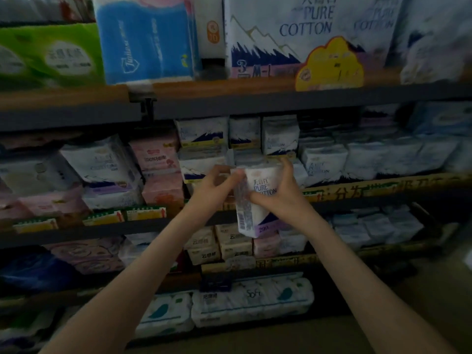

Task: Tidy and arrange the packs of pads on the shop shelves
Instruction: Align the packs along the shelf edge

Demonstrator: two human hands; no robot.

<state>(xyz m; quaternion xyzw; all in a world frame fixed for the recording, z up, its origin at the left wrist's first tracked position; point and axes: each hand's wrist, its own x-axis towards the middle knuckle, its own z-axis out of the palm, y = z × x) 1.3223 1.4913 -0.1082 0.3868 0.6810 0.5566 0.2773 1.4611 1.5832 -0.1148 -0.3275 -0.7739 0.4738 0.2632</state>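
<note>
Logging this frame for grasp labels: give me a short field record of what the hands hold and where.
held item: white PURE COTTON pack, roughly upright, label toward the camera
left hand: holds the pack's upper left edge, fingers blurred
right hand: grips its right side, thumb across the front
position: in the air in front of the middle shelf, not set down
behind: stacked white packs on that shelf
top shelf: large PURE COTTON pack, blue tissue pack
</note>
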